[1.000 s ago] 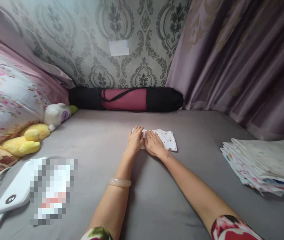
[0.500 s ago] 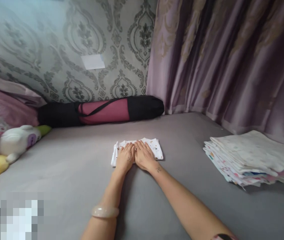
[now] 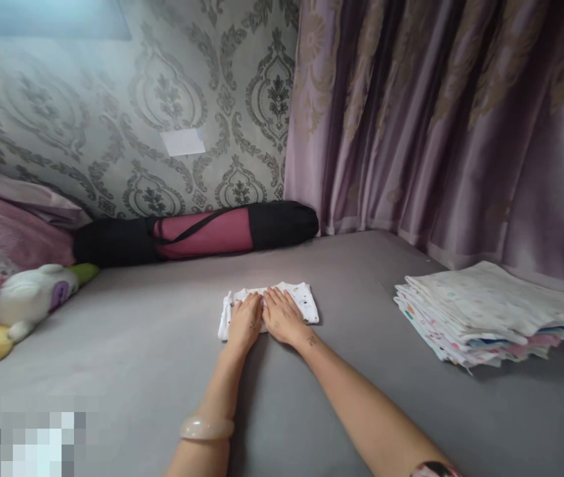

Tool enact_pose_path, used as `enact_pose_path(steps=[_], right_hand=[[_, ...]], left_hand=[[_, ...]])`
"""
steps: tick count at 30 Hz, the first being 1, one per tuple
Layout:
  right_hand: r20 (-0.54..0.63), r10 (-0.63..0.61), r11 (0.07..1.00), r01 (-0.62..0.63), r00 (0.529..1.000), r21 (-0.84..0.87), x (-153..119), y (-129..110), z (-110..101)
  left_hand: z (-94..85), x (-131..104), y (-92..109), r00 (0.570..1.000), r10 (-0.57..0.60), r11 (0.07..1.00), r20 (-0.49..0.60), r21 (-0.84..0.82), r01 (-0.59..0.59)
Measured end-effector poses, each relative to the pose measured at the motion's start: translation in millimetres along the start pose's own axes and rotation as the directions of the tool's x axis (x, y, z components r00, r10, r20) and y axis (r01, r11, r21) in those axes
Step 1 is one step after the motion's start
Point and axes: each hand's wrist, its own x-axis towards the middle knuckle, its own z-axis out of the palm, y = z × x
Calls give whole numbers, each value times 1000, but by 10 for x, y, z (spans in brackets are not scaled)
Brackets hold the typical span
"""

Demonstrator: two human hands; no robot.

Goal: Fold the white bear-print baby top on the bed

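Pressing flat both hands (image 3: 265,319), soft folded cloth (image 3: 304,299)

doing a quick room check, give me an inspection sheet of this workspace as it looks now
surface: grey bed sheet, smooth.
job's things: small folded white printed cloth lying flat; stack of folded cloths to the right.
clutter: black and pink roll bag by the wall; plush toys and pillows at left.
grippers: left hand and right hand flat on the cloth, side by side.
cables: nothing seen.
surroundings: patterned wallpaper, purple curtain.
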Motion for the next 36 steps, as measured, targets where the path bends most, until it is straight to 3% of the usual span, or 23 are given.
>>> enact_pose_path(steps=[5,11,19,31,36], right_hand=[[12,-10,1000,10,1000,11,5,22,-13],[-36,-52,999,52,998,-13,-3,-19,-117],[27,-10,999,11,1000,-36,-36,-29,-27],[80,-16,1000,14,997,20,-6,16,-70],[-12,46,998,-46,999,-33,7,83,-147]], left_hand=[[-70,-15,67,1000,16,1000,-14,22,-16],[-184,-39,197,987,47,990,-155,141,-25],[-88,-71,108,998,-55,983,32,177,48],[-156,-30,137,999,-40,983,27,179,35],[-230,-16,172,999,-41,977,-6,208,42]])
